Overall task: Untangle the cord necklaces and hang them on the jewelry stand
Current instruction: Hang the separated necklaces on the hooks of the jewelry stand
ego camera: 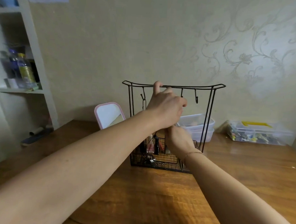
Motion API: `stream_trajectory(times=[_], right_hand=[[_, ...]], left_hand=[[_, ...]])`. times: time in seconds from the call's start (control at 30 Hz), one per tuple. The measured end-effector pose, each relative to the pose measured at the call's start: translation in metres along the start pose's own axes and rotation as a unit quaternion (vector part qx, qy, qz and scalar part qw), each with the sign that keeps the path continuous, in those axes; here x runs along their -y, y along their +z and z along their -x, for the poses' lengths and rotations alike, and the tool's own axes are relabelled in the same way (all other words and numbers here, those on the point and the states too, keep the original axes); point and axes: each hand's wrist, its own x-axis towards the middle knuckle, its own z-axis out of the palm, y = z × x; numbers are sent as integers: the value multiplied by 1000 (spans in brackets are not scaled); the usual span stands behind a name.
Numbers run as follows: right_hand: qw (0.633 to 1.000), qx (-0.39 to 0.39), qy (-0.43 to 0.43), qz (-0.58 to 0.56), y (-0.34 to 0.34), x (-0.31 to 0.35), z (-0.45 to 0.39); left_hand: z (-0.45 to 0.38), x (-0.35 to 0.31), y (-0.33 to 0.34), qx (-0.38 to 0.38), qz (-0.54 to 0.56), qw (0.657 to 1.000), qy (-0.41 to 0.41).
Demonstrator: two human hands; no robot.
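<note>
Hanging step, I think. Left hand pinches at the jewelry stand top rail; right hand below, blurred, grip unclear. Cord necklaces not discernible. Next: loop onto a free hook.

Hands: two, left and right
Jewelry stand: one
Hooks visible: three
Mirror: one
Clear plastic boxes: three

Wooden table abuts beige wall; scroll-patterned wallpaper right of table centre. White shelving unit stands at table's left end, bottles on its shelf.
</note>
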Motion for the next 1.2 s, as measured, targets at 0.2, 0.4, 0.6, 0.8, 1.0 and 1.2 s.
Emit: stream_trajectory(times=[0.2, 0.4, 0.6, 0.8, 1.0, 1.2], right_hand=[[996, 5, 77, -40, 40, -9, -13], [996, 59, 51, 34, 52, -13, -16], [971, 230, 53, 48, 40, -35, -6], [979, 172, 36, 99, 11, -26, 31], [987, 124, -97, 38, -28, 32, 118], [935, 317, -157, 26, -5, 60, 177]], left_hand=[[11, 0, -1, 48, -69, 996, 40], [19, 0, 9, 35, -140, 988, 61], [33, -2, 17, 30, -180, 978, 98], [84, 10, 27, 1, -118, 982, 150], [190, 35, 32, 103, 126, 976, 144], [262, 26, 24, 238, 293, 924, 65]])
